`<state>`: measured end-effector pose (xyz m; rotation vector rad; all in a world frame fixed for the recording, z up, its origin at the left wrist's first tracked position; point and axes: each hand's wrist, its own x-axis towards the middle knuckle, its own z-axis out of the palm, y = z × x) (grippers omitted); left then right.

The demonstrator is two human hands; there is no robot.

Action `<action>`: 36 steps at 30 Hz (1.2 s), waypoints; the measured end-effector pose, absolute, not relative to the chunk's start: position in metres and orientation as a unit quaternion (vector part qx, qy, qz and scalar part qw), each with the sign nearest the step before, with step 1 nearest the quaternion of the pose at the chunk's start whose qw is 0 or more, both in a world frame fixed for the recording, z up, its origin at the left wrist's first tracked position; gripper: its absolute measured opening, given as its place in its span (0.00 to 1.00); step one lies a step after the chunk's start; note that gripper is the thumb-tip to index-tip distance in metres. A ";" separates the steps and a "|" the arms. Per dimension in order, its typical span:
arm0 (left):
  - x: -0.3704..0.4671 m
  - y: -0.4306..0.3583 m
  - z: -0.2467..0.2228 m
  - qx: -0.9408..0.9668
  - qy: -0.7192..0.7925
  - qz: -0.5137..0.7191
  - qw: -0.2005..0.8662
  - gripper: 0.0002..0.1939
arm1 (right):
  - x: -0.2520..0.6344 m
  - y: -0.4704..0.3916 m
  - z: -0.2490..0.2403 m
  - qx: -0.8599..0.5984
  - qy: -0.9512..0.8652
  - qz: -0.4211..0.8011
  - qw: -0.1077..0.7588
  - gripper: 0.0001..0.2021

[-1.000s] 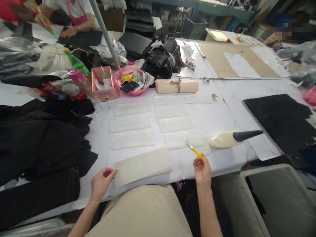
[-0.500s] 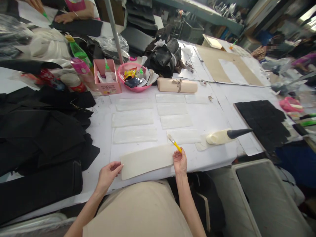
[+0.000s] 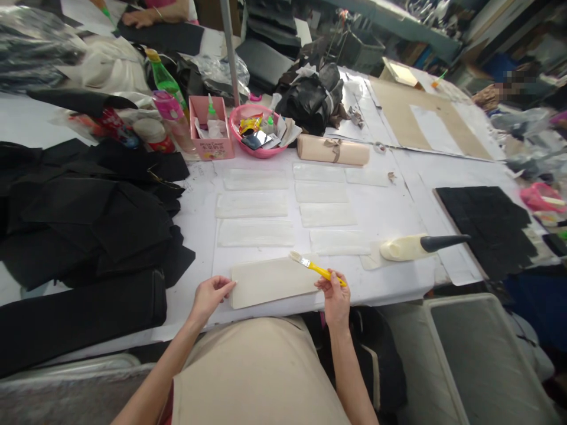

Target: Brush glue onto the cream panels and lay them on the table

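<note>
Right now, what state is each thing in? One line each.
Left hand: fingertips at the cream sheets' left edge.
Right hand: gripping the paintbrush.
Paintbrush: held, bristles over the cream sheets.
Cream sheets: lying flat.
Pale strips: laid out flat.
Peach roll: rolled, tied.
Pink box: open, items inside.
Pink basin: filled with items.
Green bottle: capped.
Black pieces: heaped.

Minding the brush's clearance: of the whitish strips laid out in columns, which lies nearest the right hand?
The front strip of the right column, beyond the right hand; the other strips lie farther back or farther left.
</note>
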<state>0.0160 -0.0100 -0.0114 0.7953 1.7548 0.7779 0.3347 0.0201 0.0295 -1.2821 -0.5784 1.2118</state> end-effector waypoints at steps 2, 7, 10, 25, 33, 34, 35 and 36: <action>0.016 -0.011 -0.012 0.319 0.723 0.330 0.517 0.21 | 0.324 0.016 0.034 -0.560 -0.281 0.523 0.578 0.14; 0.015 -0.012 -0.009 0.304 0.709 0.343 0.536 0.20 | 0.283 0.008 0.037 -0.544 -0.389 0.559 0.490 0.14; 0.014 -0.011 -0.009 0.310 0.702 0.342 0.542 0.19 | 0.256 0.005 0.038 -0.520 -0.439 0.579 0.449 0.13; 0.015 -0.011 -0.013 0.310 0.694 0.355 0.544 0.19 | 0.224 0.007 0.025 -0.539 -0.477 0.550 0.425 0.15; 0.014 -0.011 -0.016 0.312 0.695 0.355 0.542 0.19 | 0.229 -0.003 0.038 -0.551 -0.478 0.531 0.432 0.14; 0.014 -0.011 -0.016 0.314 0.695 0.353 0.542 0.19 | 0.225 -0.003 0.036 -0.544 -0.482 0.539 0.425 0.14; 0.013 -0.011 -0.016 0.316 0.695 0.352 0.541 0.19 | 0.221 -0.003 0.034 -0.538 -0.485 0.545 0.421 0.14; 0.013 -0.011 -0.016 0.318 0.695 0.350 0.541 0.18 | 0.219 -0.002 0.031 -0.536 -0.486 0.550 0.418 0.14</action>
